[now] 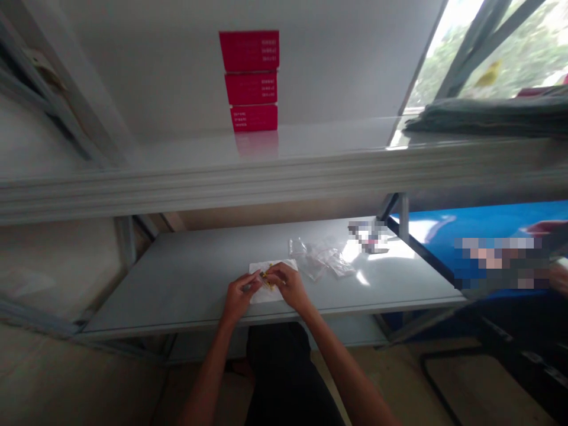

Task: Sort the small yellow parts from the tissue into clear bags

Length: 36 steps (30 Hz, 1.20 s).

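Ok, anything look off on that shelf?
Mostly no. The crumpled clear plastic bags lie loose beside the white paper sheet. The stack of three red cardboard boxes on the upper pale grey metal shelf looks slightly staggered, maybe just the lens. Nothing visible looks spilled or damaged.

A small yellow object, too small to make out in detail, slants diagonally just above a white paper sheet, which lies flat near the middle of the front edge of the grey shelf.
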{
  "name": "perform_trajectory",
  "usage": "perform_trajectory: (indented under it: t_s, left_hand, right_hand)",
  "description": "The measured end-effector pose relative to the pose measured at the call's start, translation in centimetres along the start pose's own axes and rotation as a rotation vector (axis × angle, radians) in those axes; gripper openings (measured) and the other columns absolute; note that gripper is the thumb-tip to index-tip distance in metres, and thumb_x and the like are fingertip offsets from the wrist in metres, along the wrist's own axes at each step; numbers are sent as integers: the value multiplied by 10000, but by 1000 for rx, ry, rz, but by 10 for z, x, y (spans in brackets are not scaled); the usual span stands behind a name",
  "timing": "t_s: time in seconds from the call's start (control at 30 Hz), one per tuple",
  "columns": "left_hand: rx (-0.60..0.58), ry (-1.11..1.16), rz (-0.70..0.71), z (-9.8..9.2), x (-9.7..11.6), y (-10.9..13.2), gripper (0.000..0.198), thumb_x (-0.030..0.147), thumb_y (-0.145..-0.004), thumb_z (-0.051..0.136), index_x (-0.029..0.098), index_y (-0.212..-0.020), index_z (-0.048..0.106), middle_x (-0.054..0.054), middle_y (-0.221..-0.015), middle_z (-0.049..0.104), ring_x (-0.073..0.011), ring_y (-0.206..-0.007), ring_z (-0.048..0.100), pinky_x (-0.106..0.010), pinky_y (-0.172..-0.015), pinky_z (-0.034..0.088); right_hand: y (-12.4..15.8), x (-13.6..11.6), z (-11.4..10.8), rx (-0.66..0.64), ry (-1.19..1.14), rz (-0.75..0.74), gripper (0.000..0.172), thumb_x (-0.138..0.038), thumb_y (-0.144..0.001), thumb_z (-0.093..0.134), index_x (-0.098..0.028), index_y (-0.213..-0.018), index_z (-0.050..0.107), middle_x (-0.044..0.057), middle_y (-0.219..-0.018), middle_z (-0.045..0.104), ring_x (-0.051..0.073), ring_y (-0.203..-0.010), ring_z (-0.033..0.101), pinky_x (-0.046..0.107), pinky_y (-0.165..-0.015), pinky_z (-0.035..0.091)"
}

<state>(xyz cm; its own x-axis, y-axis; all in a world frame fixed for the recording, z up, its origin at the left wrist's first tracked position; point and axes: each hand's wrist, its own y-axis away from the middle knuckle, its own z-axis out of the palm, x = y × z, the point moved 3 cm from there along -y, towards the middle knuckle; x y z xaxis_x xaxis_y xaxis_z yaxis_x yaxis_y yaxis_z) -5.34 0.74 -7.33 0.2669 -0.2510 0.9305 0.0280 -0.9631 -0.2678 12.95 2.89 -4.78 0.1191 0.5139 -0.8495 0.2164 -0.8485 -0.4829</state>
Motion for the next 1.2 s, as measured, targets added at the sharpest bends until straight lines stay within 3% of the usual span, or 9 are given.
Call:
perform_trajectory:
  t_s: [0.23,0.4,0.47,0.57,0.7,0.8,0.93,1.07,1.2]
  left_hand:
    - [10,-14,-12,0,2,-1,372,420,-815,736,199,-1112,772,-99,-1123,767,-255,-1045,705,-388,-988,518]
    - [50,9,-76,-2,-6,-3,435,474,-793,750,188,-1121,766,-105,-1115,770,-269,-1023,713,-391,-938,544]
    - [123,67,-104,-4,-10,-2,473,506,-799,738,164,-1125,761,-113,-1098,772,-259,-998,717,-366,-901,552]
    - [215,181,-121,-7,-14,-1,518,544,-837,687,133,-1148,743,-115,-1022,781,-231,-953,720,-329,-860,554]
    - [235,269,-151,-7,-13,0,598,535,-786,748,128,-1221,694,-105,-956,781,-197,-855,722,-287,-767,558]
    - [220,283,-147,-6,-10,0,622,503,-763,781,146,-1258,659,-87,-945,775,-172,-828,720,-270,-767,552]
    - [150,226,-155,-3,-9,-1,551,490,-775,768,160,-1209,685,-84,-959,774,-175,-841,718,-272,-757,556]
    - [28,76,-127,2,-11,-2,447,469,-772,766,185,-1116,753,-91,-1021,780,-216,-930,722,-313,-829,559]
    - [-22,31,-94,3,-10,-3,396,438,-788,754,196,-1102,764,-82,-1042,780,-225,-971,720,-336,-901,541]
  right_hand:
    - [9,12,11,21,34,6,109,-318,-896,694,-233,-876,759,39,-871,746,181,-791,677,291,-725,518]
    - [9,5,10,-36,97,-83,176,-307,-956,611,-249,-903,769,46,-979,742,200,-973,663,351,-926,501]
    - [10,5,7,39,173,-76,230,-293,-985,548,-237,-956,768,69,-1042,718,207,-1025,638,355,-938,494]
    - [14,10,4,145,340,-51,217,-250,-969,551,-222,-946,765,77,-980,700,213,-966,611,359,-902,491]
    - [18,16,10,23,575,-83,96,-212,-886,677,-245,-885,766,57,-930,697,234,-915,562,378,-875,473]
    - [19,15,13,-27,652,-103,120,-183,-890,667,-246,-853,762,67,-941,690,246,-933,545,379,-860,470]
    - [17,16,11,15,573,-84,151,-187,-932,613,-234,-871,743,69,-932,700,241,-950,567,374,-869,469]
    - [15,20,5,129,303,3,139,-226,-948,612,-221,-878,732,44,-899,737,213,-890,624,351,-840,487]
    - [16,16,8,41,190,-30,80,-265,-909,692,-227,-890,760,36,-886,749,195,-858,648,311,-796,496]
